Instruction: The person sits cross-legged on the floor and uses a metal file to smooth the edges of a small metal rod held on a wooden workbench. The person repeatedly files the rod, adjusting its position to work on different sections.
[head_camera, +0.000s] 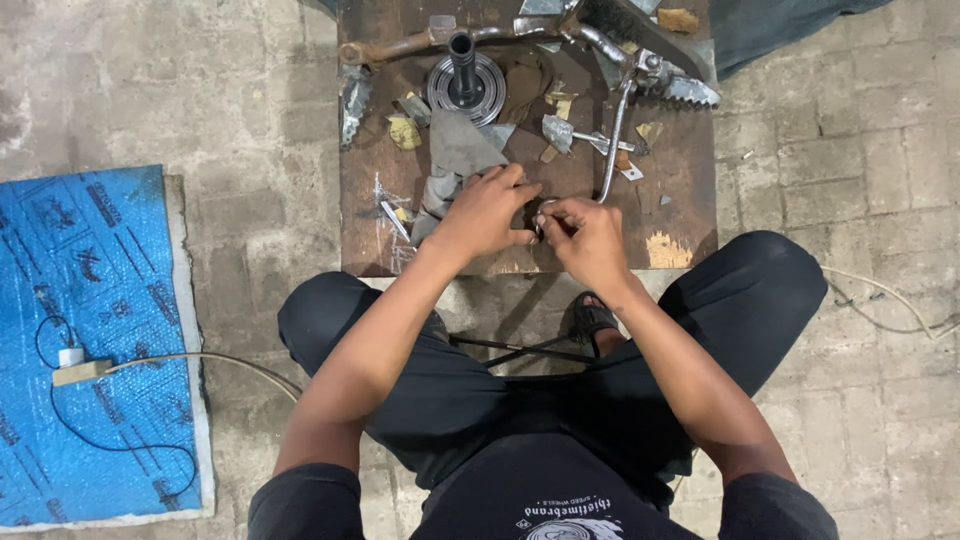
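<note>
one small silvery metal ring (543, 208)

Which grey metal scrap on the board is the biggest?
The grey triangular sheet, lying just below the round ribbed disc and above the left hand. The other scraps around it are much smaller, like the crumpled piece to its right.

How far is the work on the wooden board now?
Cut metal scraps already lie on the wooden board. The left hand and right hand together pinch a small metal piece, too small to identify. What is left cannot be judged.
</note>
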